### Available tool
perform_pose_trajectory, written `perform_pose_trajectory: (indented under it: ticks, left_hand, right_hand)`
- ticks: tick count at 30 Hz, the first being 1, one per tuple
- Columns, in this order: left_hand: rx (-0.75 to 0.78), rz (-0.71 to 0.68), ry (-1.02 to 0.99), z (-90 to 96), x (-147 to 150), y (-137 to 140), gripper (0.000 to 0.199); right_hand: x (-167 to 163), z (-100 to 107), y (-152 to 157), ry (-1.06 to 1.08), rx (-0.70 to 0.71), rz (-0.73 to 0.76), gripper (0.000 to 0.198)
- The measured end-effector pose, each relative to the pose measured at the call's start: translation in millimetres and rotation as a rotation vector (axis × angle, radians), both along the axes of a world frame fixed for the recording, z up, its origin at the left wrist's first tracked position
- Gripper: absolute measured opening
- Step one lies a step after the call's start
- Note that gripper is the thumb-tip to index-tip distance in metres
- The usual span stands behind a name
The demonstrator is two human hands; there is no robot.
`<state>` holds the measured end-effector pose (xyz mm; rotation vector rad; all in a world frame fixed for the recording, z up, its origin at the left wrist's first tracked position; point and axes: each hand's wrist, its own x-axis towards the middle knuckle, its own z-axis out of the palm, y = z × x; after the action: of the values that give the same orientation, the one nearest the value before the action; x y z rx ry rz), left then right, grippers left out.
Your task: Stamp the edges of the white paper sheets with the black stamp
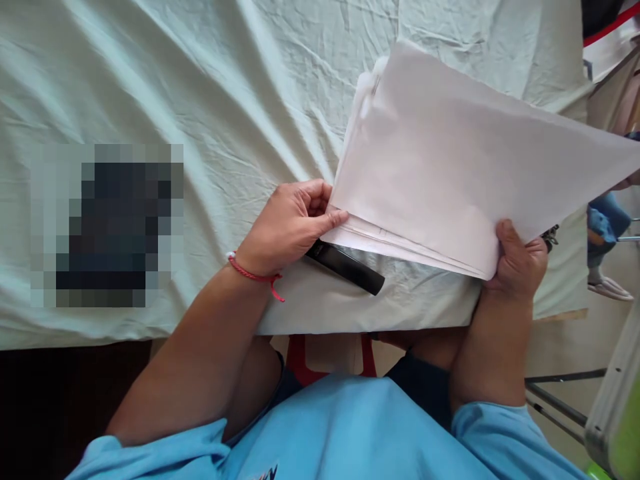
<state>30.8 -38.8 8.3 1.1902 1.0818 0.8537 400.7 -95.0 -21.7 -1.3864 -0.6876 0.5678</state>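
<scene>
A stack of white paper sheets (450, 160) is held over the table, its top sheet blank and fanned slightly off those below. My left hand (297, 223) pinches the stack's lower left corner, thumb on top and fingers curled beneath. At the lower right edge, my right hand (520, 260) grips the sheets with its thumb on top; its other fingers are partly hidden. A long black object (350, 268) lies on the cloth by my left hand, partly covered by the hand and the papers. It may be a stapler, but I cannot tell.
A pale green, wrinkled cloth (225, 100) covers the table. To the left lies a dark, pixelated object (117, 230). Beyond the right edge, another person's leg (607, 227) and slipper (610, 288) show near metal table legs (560, 403). A small dark metallic thing (551, 237) sits behind my right hand.
</scene>
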Motion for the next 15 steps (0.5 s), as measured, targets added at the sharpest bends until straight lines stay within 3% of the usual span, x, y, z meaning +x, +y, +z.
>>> perform_pose_trajectory:
  ticks: [5,11,15]
  left_hand:
    - [0.023,0.096,0.090,2.4,-0.7,-1.8,0.050]
    - [-0.028,0.046,-0.052,-0.3,1.8,-1.2,0.036]
    - [-0.014,0.112,0.044,-1.3,0.3,-1.3,0.050]
  right_hand:
    - [-2.8,1.5,-1.0,0.016,0.006,0.021,0.057]
    - [-0.7,0.5,-0.8,0.034,0.018,0.005,0.056]
    - [-1.0,0.0,-0.9,0.048,0.029,-0.003,0.059]
